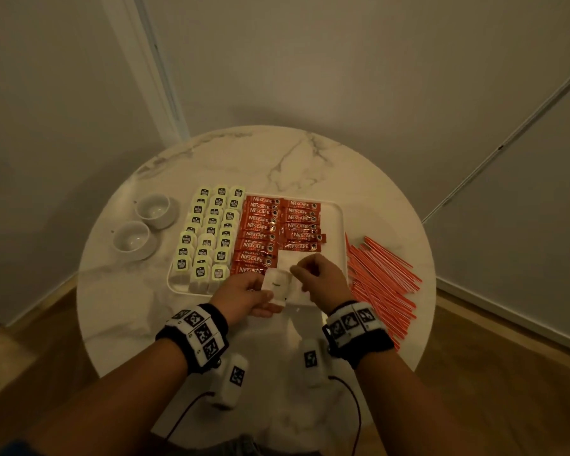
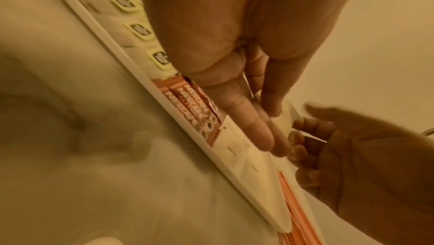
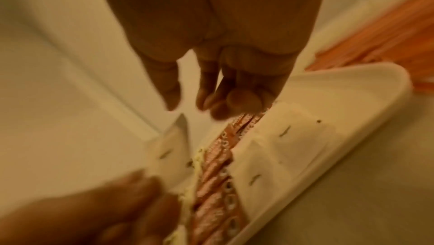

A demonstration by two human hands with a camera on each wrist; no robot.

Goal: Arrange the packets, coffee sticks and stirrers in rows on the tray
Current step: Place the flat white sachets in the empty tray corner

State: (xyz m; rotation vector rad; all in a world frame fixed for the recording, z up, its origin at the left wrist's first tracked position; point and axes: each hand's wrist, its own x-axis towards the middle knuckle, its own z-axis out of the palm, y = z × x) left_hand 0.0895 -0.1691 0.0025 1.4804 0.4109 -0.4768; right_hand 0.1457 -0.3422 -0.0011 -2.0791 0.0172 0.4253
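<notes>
Head view shows a round marble worktop carrying a white tray. On the tray's left part lie three rows of tea bags with pale yellow-green tags; beside them, in the middle, two rows of red coffee sticks. White packets lie flat in the near right part of the tray, just below the shorter coffee row. The red-and-white stirrers lie in a loose heap on the worktop right of the tray, not yet arranged.

The left hand grasps a small stack of white packets between thumb and fingers, over the tray's near edge. The right hand hovers just beside that stack with fingers bent toward it; the right wrist view shows its fingertips apart and holding nothing, so I read it as released and about to draw a packet.

The step in hand looks like dealing packets one at a time into a row. To do it well, I would peel only the top packet, lay it flat with its edge against the one already down, and keep it square to the coffee row. The left hand should keep the stack steady and clear of the laid coffee sticks, which sit close and could be nudged.

Readable writing: "NESCAFE" in white on each coffee stick, with "CLASSIC" beneath. The tea tags carry a dark logo too small to read. The held packet bears a small dark word I cannot make out.
</notes>
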